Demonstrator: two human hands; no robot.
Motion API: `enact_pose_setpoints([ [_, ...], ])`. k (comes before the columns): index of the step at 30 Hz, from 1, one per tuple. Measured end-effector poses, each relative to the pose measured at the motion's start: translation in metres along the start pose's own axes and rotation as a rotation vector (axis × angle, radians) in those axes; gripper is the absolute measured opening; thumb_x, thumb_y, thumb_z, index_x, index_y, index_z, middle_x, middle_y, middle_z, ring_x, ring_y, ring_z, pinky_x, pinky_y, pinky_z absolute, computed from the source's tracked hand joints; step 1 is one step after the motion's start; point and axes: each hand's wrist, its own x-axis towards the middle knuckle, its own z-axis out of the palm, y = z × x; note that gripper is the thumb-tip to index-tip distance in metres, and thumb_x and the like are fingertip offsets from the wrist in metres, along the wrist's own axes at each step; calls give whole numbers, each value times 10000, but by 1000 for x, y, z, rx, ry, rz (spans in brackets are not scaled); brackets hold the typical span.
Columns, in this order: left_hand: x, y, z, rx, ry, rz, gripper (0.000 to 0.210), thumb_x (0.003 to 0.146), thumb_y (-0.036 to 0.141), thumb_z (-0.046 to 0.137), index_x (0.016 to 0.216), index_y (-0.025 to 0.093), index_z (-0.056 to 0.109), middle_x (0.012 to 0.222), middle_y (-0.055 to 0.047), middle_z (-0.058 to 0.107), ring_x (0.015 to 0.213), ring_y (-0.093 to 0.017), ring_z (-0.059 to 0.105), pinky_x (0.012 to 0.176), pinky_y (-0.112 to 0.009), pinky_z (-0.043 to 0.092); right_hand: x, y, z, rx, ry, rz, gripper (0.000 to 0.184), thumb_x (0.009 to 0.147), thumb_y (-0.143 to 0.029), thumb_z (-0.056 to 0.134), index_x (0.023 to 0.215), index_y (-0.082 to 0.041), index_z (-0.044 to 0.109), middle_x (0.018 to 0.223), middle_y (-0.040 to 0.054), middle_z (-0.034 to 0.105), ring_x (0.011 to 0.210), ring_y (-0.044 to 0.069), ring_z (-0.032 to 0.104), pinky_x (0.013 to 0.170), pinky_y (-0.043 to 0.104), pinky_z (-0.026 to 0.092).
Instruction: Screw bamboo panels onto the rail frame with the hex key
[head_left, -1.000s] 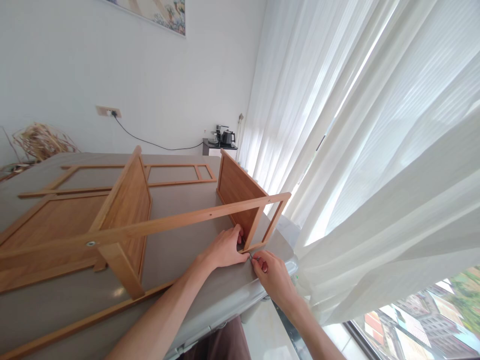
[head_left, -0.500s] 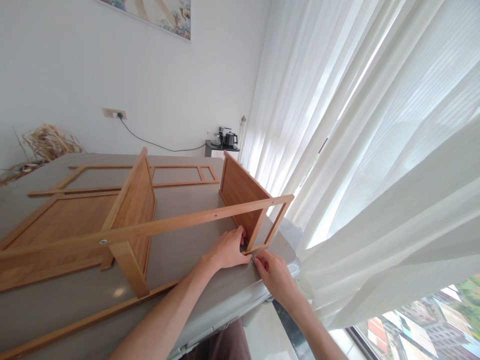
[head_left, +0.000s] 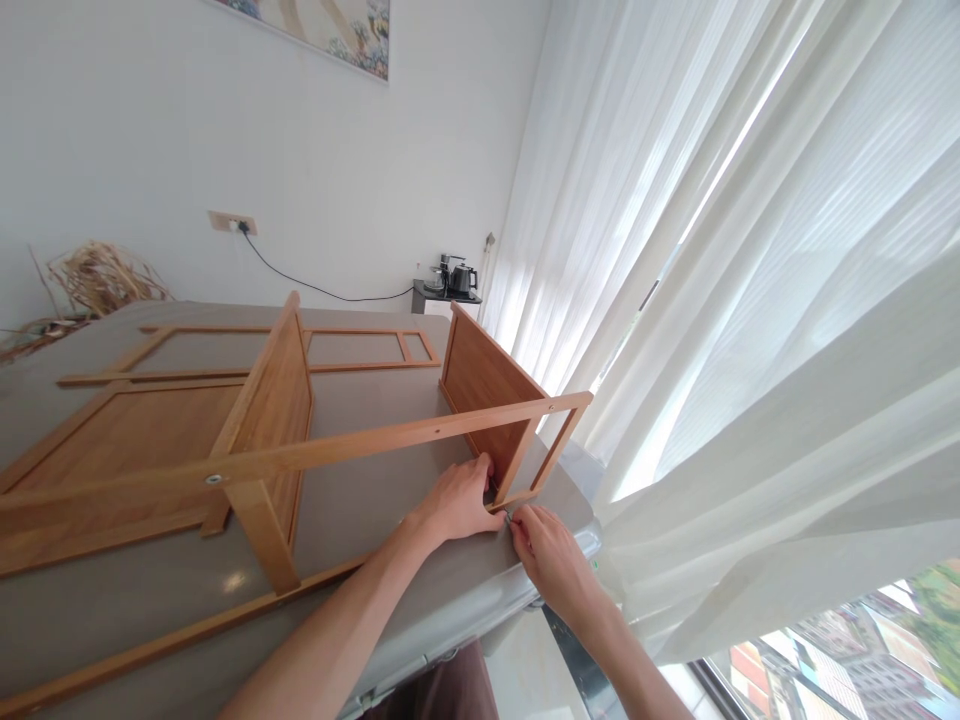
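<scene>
A partly joined wooden shelf frame (head_left: 405,436) stands on its side on a grey-covered table, with two upright panels between its rails. At its right end, my left hand (head_left: 459,500) is closed around the lower rail, beside the foot of the right panel (head_left: 491,385). The thumb lies near the rail's outer side, and the fingertips are partly hidden behind the wood. Just right of that thumb, my right hand (head_left: 551,545) pinches a small metal piece (head_left: 508,517) against the joint. Its exact kind is too small to make out. The left panel (head_left: 274,420) stands farther along the frame.
Behind the frame, a flat wooden ladder-like frame (head_left: 360,367) and a loose panel (head_left: 176,420) lie on the table (head_left: 352,400). A black kettle (head_left: 463,280) stands on a small cabinet at the back. White curtains (head_left: 720,300) hang close on the right.
My right hand has turned slightly and its fingers have shifted at the joint. My left hand keeps its grip. The view has moved a little.
</scene>
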Motion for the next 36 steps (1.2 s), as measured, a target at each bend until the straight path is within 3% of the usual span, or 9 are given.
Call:
enact_pose_setpoints([
  [6, 0, -2, 1, -13, -1, 11, 438, 658, 424, 731, 940, 235, 454, 952, -64, 685, 854, -283, 671, 715, -350, 457, -8, -1, -3, -56, 60, 29, 219, 1002, -236, 380, 865, -236, 552, 758, 23, 598, 727, 201, 583, 673, 313, 434],
  [12, 1, -3, 2, -13, 14, 37, 432, 666, 442, 713, 932, 235, 444, 931, -60, 675, 813, -271, 661, 684, -343, 445, -13, -1, -6, 171, 177, 150, 199, 997, -310, 437, 1001, -261, 630, 886, 19, 704, 760, 178, 655, 711, 288, 490],
  [16, 0, -4, 3, -16, 25, 42, 419, 675, 455, 704, 906, 239, 430, 928, -55, 670, 803, -267, 654, 662, -339, 441, -16, 0, -2, 295, 197, 293, 166, 964, -356, 497, 1078, -258, 569, 871, 7, 732, 698, 181, 660, 661, 287, 504],
  [20, 0, -4, 3, -22, 17, 32, 428, 672, 456, 709, 918, 240, 432, 932, -52, 670, 806, -266, 653, 666, -336, 445, -15, -1, 0, 294, 218, 366, 347, 941, -361, 534, 1267, -249, 491, 890, 5, 753, 696, 196, 657, 658, 302, 500],
  [23, 0, -3, 2, -19, 10, 33, 424, 673, 458, 706, 907, 238, 430, 929, -54, 670, 806, -263, 653, 670, -332, 450, -14, -2, -1, 219, 198, 346, 199, 953, -364, 519, 1059, -260, 652, 866, 9, 750, 718, 201, 653, 690, 311, 486],
  [25, 0, -3, 2, -17, 10, 36, 419, 674, 456, 704, 903, 235, 431, 938, -58, 670, 810, -259, 654, 670, -326, 453, -14, -3, -1, 182, 209, 323, 217, 957, -367, 522, 924, -259, 708, 866, 20, 741, 760, 209, 656, 706, 313, 479],
  [30, 1, -4, 2, -10, 13, 42, 412, 678, 446, 704, 913, 233, 441, 907, -48, 669, 790, -246, 653, 670, -318, 460, -15, -6, 4, 164, 240, 276, 227, 962, -351, 540, 922, -259, 744, 930, 42, 711, 875, 226, 636, 737, 320, 478],
  [36, 3, -6, 3, -21, 26, 52, 430, 675, 454, 721, 939, 239, 458, 909, -38, 673, 801, -249, 660, 672, -320, 472, -16, -5, 15, 151, 297, 279, 246, 964, -388, 560, 887, -237, 739, 843, 56, 672, 843, 242, 593, 756, 359, 460],
])
